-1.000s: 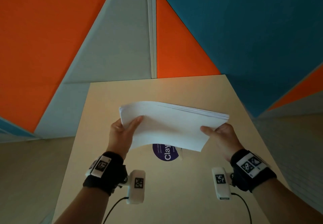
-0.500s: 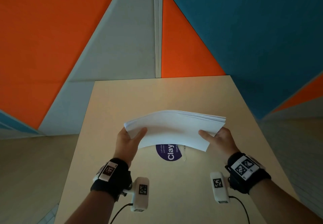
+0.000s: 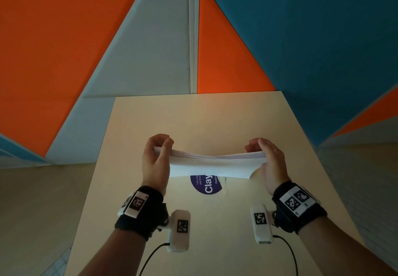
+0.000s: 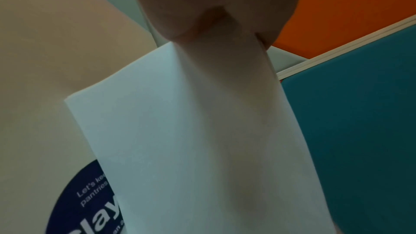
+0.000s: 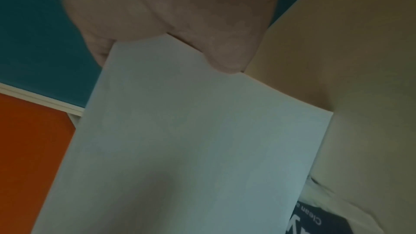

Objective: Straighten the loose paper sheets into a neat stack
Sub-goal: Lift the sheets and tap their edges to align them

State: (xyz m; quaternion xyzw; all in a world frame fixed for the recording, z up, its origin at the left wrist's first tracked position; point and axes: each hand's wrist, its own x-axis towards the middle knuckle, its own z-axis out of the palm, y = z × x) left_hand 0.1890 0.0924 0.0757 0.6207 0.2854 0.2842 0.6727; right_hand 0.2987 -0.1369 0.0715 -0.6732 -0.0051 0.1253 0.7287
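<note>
Fingers of the left hand (image 3: 155, 163) curl over one end of the paper stack (image 3: 212, 165), thumb beneath; the right hand (image 3: 269, 163) grips the other end the same way, and the sheets sag between them, above the table (image 3: 215, 120) middle, over a purple sticker (image 3: 205, 186)

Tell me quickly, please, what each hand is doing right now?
Left hand: grips the left end of the paper stack, thumb on the near face.
Right hand: holds the stack's right end, fingers curled over the top edge.
</note>
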